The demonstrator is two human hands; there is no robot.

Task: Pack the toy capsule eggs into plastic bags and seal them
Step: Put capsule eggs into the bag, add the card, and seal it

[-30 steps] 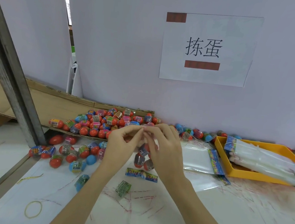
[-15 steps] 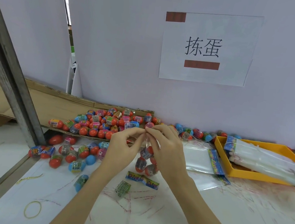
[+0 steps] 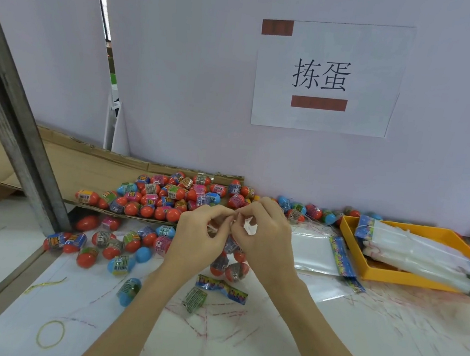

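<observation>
At frame centre, the left hand (image 3: 196,238) and right hand (image 3: 261,240) each keep a fingertip grip pinching the neck of a clear bag (image 3: 230,254), which hangs below them above the surface (image 3: 326,337). Loose eggs (image 3: 166,196) lie at 10 o'clock, spare bags (image 3: 313,252) at 3 o'clock. The film likely handles light, limp and slippery; the hard eggs weigh it down, so the neck is the best hold.

A small packing workstation: plain partition wall with a printed paper sign (image 3: 330,75) above the fingers, loose toy capsule eggs (image 3: 166,193) heaped behind them, a yellow tray (image 3: 350,245) of plastic bags (image 3: 414,253) to their right
</observation>
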